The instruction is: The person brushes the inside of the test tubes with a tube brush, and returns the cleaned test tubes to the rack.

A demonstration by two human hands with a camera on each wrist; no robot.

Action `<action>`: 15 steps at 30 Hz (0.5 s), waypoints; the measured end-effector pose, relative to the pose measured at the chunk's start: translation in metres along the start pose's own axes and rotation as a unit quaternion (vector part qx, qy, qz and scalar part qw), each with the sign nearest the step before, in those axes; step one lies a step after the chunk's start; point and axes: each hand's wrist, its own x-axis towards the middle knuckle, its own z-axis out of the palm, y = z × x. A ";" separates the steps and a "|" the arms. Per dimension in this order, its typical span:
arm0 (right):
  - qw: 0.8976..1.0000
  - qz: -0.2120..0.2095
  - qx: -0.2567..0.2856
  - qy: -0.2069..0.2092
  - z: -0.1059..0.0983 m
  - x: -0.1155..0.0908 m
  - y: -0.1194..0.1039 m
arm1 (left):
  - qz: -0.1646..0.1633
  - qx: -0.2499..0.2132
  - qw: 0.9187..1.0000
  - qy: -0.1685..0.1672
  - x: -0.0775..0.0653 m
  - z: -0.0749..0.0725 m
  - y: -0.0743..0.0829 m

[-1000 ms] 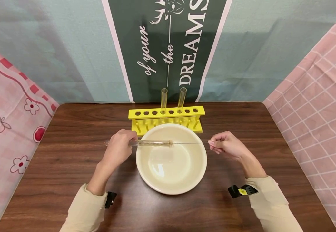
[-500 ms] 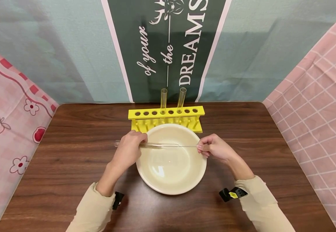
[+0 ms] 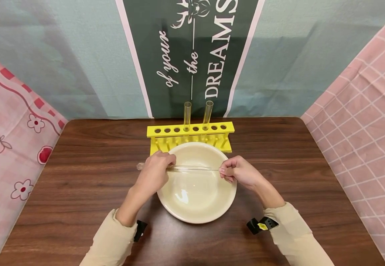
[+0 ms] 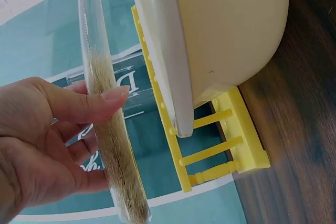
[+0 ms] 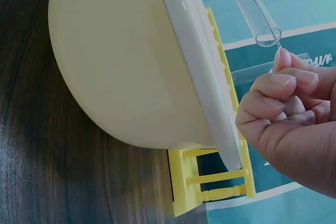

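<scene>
My left hand (image 3: 154, 171) grips a clear glass test tube (image 4: 88, 19), held nearly level over the left side of a cream basin (image 3: 196, 207). Inside the tube, the tan bristles of a test tube brush (image 4: 119, 156) fill the part around and below my fingers in the left wrist view. The brush's twisted wire (image 5: 260, 11) runs along the tube to its mouth. There my right hand (image 3: 240, 171) pinches the wire's end between thumb and fingers, over the basin's right side. In the right wrist view the tube's rim is right at these fingertips.
Behind the basin stands a yellow test tube rack (image 3: 152, 132) with a row of holes. Two clear test tubes, one on the left (image 3: 187, 115) and one on the right (image 3: 208, 114), stand upright in it. A brown wooden table (image 3: 89, 147) lies underneath, with cloth hangings around three sides.
My hands have come closer together, the left moving right and the right moving left. The brush has gone from the tube's mouth deep inside, with less wire showing outside.
</scene>
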 end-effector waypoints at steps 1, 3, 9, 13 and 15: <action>1.000 -0.001 0.002 0.001 0.000 0.000 0.000 | -0.002 -0.001 1.000 0.001 0.000 0.000 0.000; 1.000 -0.002 0.004 0.001 0.001 0.000 0.000 | -0.004 -0.001 1.000 -0.002 -0.001 0.000 0.000; 0.999 0.004 -0.053 -0.001 -0.002 0.000 -0.003 | -0.013 -0.005 1.000 -0.006 -0.001 -0.002 -0.001; 0.990 -0.011 -0.142 -0.007 -0.004 0.001 -0.007 | -0.018 -0.013 1.000 -0.015 0.000 -0.004 -0.002; 0.983 -0.024 -0.180 -0.009 -0.005 0.001 -0.009 | -0.023 -0.020 0.999 -0.026 0.000 -0.005 -0.003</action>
